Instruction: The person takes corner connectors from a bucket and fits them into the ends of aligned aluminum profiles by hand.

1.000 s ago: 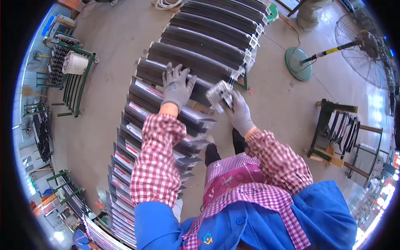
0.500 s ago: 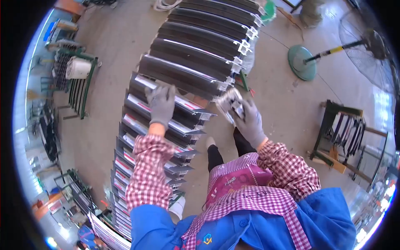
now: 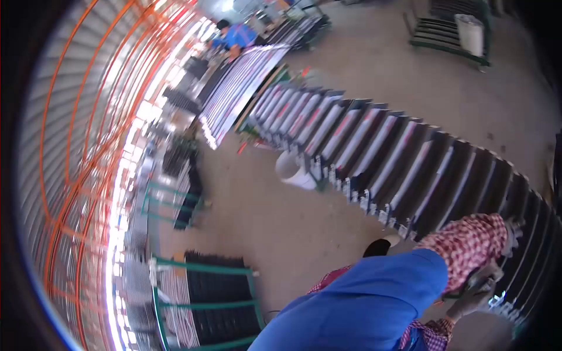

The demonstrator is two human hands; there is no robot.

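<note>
My left hand (image 3: 513, 236), in a grey glove, lies over the row of long dark metal profiles (image 3: 462, 186) at the right. Its fingers look stretched out, though small and partly blurred. My right hand (image 3: 470, 300), also gloved, is below it by the near ends of the profiles. Its fingers are closed around a silvery-grey piece (image 3: 489, 274), whose exact kind is too blurred to tell. Pale metal end pieces (image 3: 383, 215) show along the near ends of the profiles. White strips with red marks run along several profiles.
A white bucket (image 3: 294, 169) stands beside the row. Green racks (image 3: 205, 304) with dark profiles are at the lower left. Another person (image 3: 239, 36) in blue is at a table of profiles (image 3: 243, 79) at the back. A green cart (image 3: 445, 41) stands at the upper right.
My view has swung left toward the orange-framed wall. My left hand has moved from the strip-marked profiles to the darker ones; my right hand is now beside it, at their ends.
</note>
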